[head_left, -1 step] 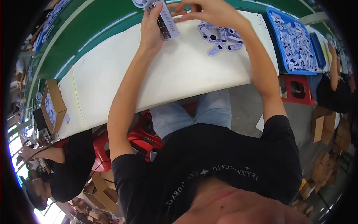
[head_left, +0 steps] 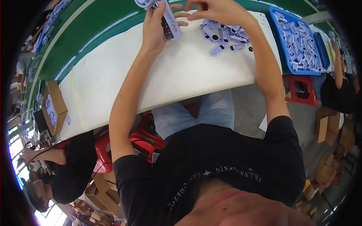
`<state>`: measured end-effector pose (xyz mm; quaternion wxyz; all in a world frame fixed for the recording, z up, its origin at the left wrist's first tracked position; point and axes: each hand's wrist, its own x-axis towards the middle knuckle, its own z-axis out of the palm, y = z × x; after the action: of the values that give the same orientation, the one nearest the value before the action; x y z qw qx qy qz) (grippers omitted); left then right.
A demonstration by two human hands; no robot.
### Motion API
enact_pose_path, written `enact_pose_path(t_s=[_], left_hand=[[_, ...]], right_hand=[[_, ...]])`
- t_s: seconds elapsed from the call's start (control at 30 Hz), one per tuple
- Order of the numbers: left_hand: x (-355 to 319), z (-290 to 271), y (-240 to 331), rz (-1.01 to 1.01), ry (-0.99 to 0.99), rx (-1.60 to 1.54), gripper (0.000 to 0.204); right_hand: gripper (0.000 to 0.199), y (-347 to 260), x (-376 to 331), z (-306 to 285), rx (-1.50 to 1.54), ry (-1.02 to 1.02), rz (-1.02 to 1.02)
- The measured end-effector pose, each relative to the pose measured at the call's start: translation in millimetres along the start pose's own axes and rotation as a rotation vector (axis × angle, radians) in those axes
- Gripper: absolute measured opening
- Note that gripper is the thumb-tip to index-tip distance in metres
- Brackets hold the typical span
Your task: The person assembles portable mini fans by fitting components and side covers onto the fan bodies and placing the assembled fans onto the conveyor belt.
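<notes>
My left hand (head_left: 154, 30) grips a pale lilac hand-held fan (head_left: 167, 20) at the far edge of the white table (head_left: 151, 79), with the round fan head cut off by the top of the picture. My right hand (head_left: 217, 11) is just right of it, fingers curled, its fingertips reaching to the fan's body. Whether those fingers pinch a small part is not visible. A loose pile of small lilac plastic parts (head_left: 222, 35) lies on the table under my right wrist.
A blue tray (head_left: 277, 26) full of similar parts sits at the table's right end, above a red stool (head_left: 299, 90). A green conveyor belt (head_left: 94, 34) runs behind the table. An open cardboard box (head_left: 56, 98) stands at the left. Other people sit at left (head_left: 71, 169) and right (head_left: 339, 86).
</notes>
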<state>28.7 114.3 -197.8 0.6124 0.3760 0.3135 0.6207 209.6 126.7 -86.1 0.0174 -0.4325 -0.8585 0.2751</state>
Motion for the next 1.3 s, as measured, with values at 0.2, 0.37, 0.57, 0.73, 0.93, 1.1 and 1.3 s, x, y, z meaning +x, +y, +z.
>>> enact_pose_path(t_s=[0.2, 0.37, 0.57, 0.73, 0.93, 1.1, 1.3], left_hand=[[-4, -22, 9, -0.098, -0.224, -0.031, 0.05], [1, -23, 12, -0.212, -0.01, 0.035, 0.054], [3, -16, 10, -0.148, 0.054, -0.019, 0.052], [7, -26, 10, -0.027, 0.133, -0.018, 0.046], [5, -28, 14, 0.033, 0.171, -0.042, 0.038], [4, -21, 24, 0.073, 0.203, -0.068, 0.031], [18, -56, 10, 0.053, 0.07, -0.074, 0.024]], right_hand=[[0.03, 17, 0, 30, -0.243, -0.095, 0.13], [0.024, 21, 0, 46, -0.266, 0.003, 0.049], [0.019, 31, 5, 41, -0.186, 0.024, -0.09], [0.018, 28, 18, 53, 0.099, 0.038, -0.438], [0.02, 17, 28, 86, -0.013, 0.011, -0.545], [0.025, -2, 39, 108, 0.128, 0.382, -0.377], [0.03, -20, 27, 112, -0.139, 0.319, -0.107]])
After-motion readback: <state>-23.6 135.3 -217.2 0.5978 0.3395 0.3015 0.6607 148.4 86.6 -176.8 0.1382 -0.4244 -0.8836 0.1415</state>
